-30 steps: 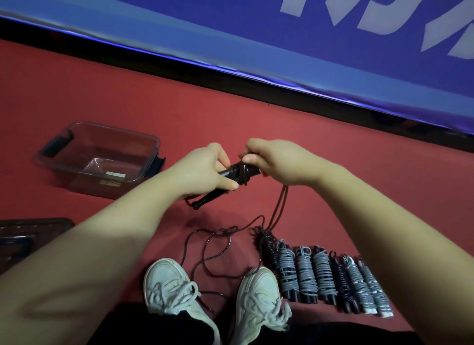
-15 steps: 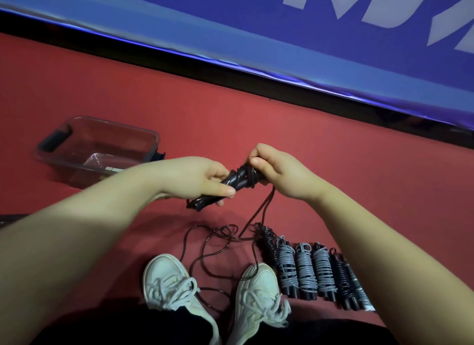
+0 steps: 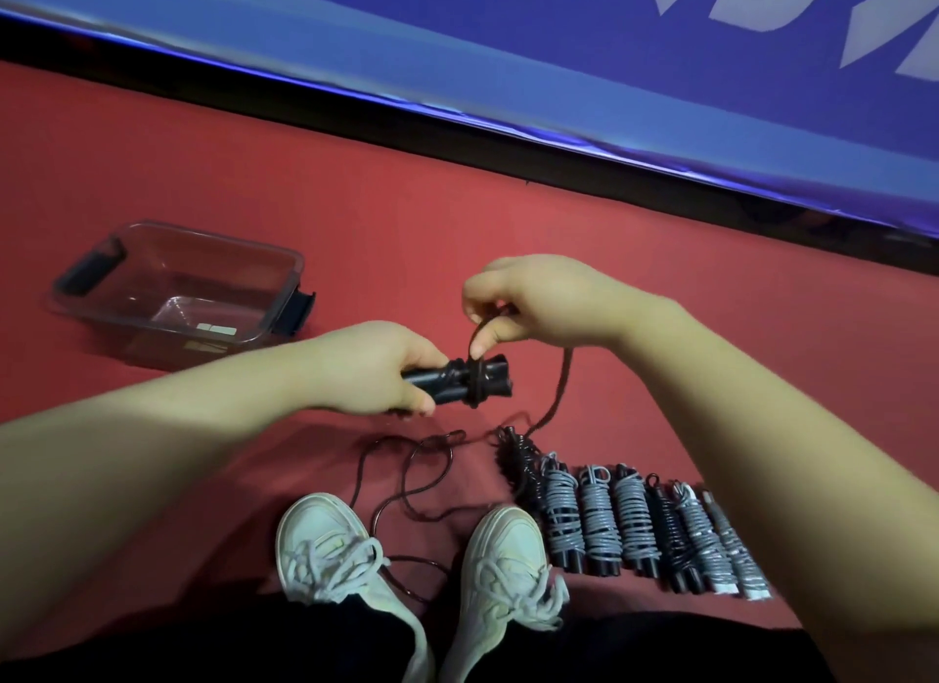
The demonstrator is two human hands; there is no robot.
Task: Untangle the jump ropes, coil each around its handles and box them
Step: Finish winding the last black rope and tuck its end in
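My left hand [image 3: 373, 365] grips a pair of black jump-rope handles [image 3: 460, 381] held level above the red floor. A few turns of dark rope circle the handles near their right end. My right hand [image 3: 533, 301] pinches that rope just above the handles. The loose rope [image 3: 406, 479] hangs down from my right hand and lies in loops on the floor by my shoes. Several coiled ropes [image 3: 625, 520], grey and black, lie side by side to the right of my feet. A clear plastic box [image 3: 178, 286] with dark latches stands at the left.
My white shoes [image 3: 416, 555] rest on the red floor, with rope running between them. A black strip and a blue banner [image 3: 559, 73] run across the far side. Bare floor lies between the box and my hands.
My right hand has lifted above the handles with the rope, carrying another turn around them. My left hand has turned the handles more level. The view has shifted slightly.
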